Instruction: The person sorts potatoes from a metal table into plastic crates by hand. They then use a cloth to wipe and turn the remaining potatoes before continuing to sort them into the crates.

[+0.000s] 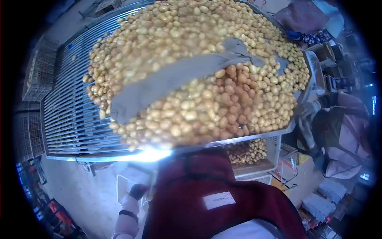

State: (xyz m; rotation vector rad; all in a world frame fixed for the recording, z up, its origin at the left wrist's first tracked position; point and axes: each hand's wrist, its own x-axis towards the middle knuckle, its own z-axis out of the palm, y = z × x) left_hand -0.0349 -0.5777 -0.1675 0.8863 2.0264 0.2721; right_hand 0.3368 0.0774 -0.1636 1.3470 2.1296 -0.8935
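Note:
My left hand [138, 191], in a dark glove below a light sleeve, is low at the left of my maroon apron. It is over or against a white plastic crate [119, 188]; its fingers cannot be made out. My right hand is not in view. Ahead, a large heap of potatoes [187, 107] lies on a metal-barred table [71, 107]. A long grey cloth [167, 79] is draped across the heap, bunched at its right end.
Under the table's front edge, right of my body, a white crate [274, 153] holds small potatoes. A co-worker's arm [306, 115] is at the table's right end. Another person [306, 18] is at the upper right. Stacked crates [41, 67] stand beyond the table's left side.

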